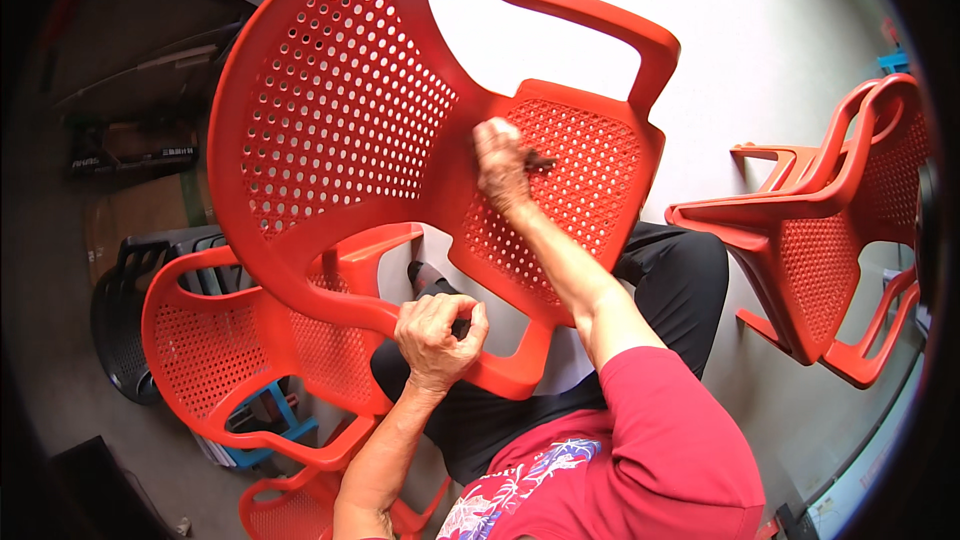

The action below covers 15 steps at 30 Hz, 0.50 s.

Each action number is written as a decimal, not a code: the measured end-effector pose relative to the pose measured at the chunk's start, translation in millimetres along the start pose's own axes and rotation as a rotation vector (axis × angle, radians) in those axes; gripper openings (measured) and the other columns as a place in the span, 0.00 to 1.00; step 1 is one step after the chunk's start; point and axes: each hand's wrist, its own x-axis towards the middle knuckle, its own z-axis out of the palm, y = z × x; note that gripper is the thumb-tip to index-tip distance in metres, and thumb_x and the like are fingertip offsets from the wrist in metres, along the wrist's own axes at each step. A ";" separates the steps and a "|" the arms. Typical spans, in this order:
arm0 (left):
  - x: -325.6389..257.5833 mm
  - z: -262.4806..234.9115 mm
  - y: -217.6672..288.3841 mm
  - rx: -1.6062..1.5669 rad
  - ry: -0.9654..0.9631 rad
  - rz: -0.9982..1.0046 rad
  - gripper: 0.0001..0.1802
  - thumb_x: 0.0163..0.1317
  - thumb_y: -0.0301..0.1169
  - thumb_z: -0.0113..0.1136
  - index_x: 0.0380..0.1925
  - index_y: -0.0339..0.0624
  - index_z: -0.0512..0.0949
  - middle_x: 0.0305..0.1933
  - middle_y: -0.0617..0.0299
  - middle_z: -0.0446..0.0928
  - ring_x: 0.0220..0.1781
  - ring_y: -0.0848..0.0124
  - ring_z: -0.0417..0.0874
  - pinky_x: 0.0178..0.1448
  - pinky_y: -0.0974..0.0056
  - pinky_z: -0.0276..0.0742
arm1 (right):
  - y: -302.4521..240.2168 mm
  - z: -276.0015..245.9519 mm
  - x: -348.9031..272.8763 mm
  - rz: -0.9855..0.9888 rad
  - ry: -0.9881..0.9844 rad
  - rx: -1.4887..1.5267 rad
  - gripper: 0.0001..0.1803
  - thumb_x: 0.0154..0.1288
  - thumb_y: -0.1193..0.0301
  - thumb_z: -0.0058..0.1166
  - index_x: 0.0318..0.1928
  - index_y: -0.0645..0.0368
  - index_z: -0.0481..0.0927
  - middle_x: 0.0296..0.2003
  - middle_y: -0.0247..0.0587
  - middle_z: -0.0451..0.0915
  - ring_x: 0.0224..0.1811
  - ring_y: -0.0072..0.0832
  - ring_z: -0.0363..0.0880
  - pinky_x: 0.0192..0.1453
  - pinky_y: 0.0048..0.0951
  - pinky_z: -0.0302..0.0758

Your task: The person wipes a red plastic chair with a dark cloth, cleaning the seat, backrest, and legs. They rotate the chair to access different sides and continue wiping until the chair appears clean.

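A: Where does the red plastic chair [350, 130] lie relative to the person?

B: It is tipped on its side across the person's lap, with its perforated backrest toward the upper left of the head view and its perforated seat toward the right. Its long axis runs diagonally, from upper left down to lower right.

A: What is the condition of the left hand [437, 337]?

B: The left hand is closed. Its fingers are curled around the chair's near armrest, at the low edge of the frame, and it steadies the chair there.

A: And the right hand [500, 162]?

B: The right hand is also closed, in a fist, gripping a small dark tool [538, 162] (its kind cannot be told at this size). The fist rests against the perforated seat panel, and the tool's tip points right across the seat surface.

A: Which hand is nearer the seat?

B: The right hand, which touches it directly. The left hand sits below and to the left, on the arm, apart from the seat.

A: What is nearby?

B: A second red chair [230, 350] lies at the lower left, just beside a stack of dark chairs [130, 300]. A third red chair [830, 230] stands well apart at the right.
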 end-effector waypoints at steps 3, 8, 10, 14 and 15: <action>-0.5 1.1 2.1 -0.017 -0.001 0.000 0.06 0.44 0.29 0.66 0.19 0.47 0.76 0.19 0.67 0.75 0.23 0.67 0.75 0.32 0.63 0.64 | -41.4 7.5 -53.6 -0.280 0.088 0.307 0.25 0.46 0.76 0.49 0.50 0.63 0.70 0.52 0.50 0.66 0.56 0.45 0.65 0.52 0.41 0.69; 0.4 0.7 4.3 -0.024 -0.004 0.000 0.07 0.46 0.29 0.66 0.19 0.45 0.76 0.20 0.64 0.75 0.25 0.65 0.76 0.33 0.62 0.66 | -38.6 -16.5 -116.9 -0.598 -0.302 0.635 0.14 0.48 0.73 0.53 0.39 0.54 0.80 0.46 0.35 0.75 0.57 0.38 0.65 0.52 0.41 0.66; 0.1 3.5 3.3 -0.011 0.010 0.017 0.06 0.48 0.30 0.65 0.19 0.45 0.76 0.20 0.64 0.75 0.24 0.64 0.76 0.34 0.61 0.66 | -28.5 -26.6 -130.6 -0.552 -0.503 0.656 0.14 0.46 0.73 0.54 0.38 0.53 0.80 0.47 0.33 0.76 0.57 0.38 0.65 0.52 0.44 0.66; -2.3 4.6 -1.1 0.002 -0.002 -0.008 0.07 0.50 0.32 0.64 0.21 0.45 0.76 0.22 0.64 0.77 0.25 0.64 0.77 0.32 0.60 0.67 | 10.5 -70.2 -162.3 -0.547 -0.738 0.700 0.15 0.45 0.78 0.53 0.38 0.54 0.81 0.46 0.32 0.76 0.56 0.38 0.66 0.56 0.43 0.65; -1.8 4.0 0.5 -0.004 0.013 -0.013 0.07 0.51 0.32 0.63 0.21 0.45 0.76 0.21 0.64 0.76 0.25 0.64 0.77 0.32 0.60 0.67 | 17.7 -80.3 -174.3 -0.500 -0.731 0.694 0.14 0.46 0.77 0.53 0.36 0.53 0.81 0.45 0.32 0.77 0.57 0.38 0.66 0.56 0.43 0.65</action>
